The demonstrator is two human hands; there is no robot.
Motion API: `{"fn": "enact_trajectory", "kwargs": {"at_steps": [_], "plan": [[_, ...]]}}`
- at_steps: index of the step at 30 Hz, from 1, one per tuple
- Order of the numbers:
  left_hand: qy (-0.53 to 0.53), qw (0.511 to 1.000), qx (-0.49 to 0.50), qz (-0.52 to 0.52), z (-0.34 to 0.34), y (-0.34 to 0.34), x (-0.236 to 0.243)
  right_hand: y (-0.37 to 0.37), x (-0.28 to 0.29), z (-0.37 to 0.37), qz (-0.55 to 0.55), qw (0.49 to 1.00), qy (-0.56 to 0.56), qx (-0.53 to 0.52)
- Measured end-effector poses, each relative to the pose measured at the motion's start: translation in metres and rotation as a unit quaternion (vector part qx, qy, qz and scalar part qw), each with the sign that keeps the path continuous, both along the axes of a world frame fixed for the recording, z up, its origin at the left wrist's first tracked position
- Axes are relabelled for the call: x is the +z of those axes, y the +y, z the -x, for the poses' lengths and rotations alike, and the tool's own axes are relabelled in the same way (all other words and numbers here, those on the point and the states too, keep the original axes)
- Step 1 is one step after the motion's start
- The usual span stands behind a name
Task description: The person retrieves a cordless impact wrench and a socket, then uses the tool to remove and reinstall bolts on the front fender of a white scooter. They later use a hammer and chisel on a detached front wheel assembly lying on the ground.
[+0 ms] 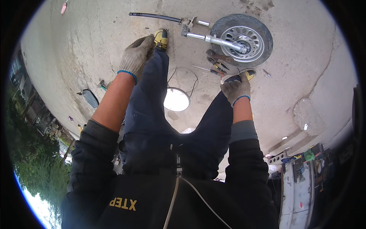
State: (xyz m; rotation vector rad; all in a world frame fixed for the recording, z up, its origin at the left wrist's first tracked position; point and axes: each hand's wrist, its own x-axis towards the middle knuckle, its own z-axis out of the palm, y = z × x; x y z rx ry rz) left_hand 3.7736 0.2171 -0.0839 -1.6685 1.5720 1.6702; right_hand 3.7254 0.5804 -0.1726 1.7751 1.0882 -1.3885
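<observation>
Both my hands wear grey knit gloves with blue cuffs. My left hand point(136, 56) is beside my left lower leg, close to the yellow shoe point(161, 37); its fingers are bent and pressed together, and whatever they may hold is hidden. My right hand point(237, 89) is closed over the right leg, near the other yellow shoe point(249, 74), its fingertips out of sight. Beyond the feet lies a spoked-rim wheel point(263, 45) with a black tyre, joined to a silver fork leg point(213, 40). A black curved bar point(154, 16) extends left from the fork's clamp point(187, 23).
By the wheel lie a hammer point(220, 56), pliers point(218, 65) and a screwdriver point(203, 68). A short silver tube point(203, 23) is near the fork. Between my legs sits a bright white disc point(177, 99) with a thin wire loop. A cluttered bench point(297, 183) stands at right.
</observation>
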Motion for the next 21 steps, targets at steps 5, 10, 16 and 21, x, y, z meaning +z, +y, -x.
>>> {"fn": "enact_trajectory", "kwargs": {"at_steps": [5, 10, 16, 21], "plan": [[-0.001, 0.995, 0.093, -0.036, -0.013, 0.055, -0.141, 0.023, -0.093, -0.001, 0.097, 0.994, 0.033, 0.043], [0.055, 0.998, 0.005, -0.014, -0.012, 0.070, -0.206, 0.002, -0.124, -0.027, 0.150, 0.988, 0.016, 0.041], [0.123, 0.939, -0.318, 0.042, 0.051, -0.020, -0.221, -0.006, -0.159, -0.038, 0.170, 0.983, 0.033, 0.068], [0.348, 0.912, -0.214, 0.025, 0.074, -0.061, -0.208, -0.021, -0.190, -0.068, 0.187, 0.971, 0.022, 0.146]]}}
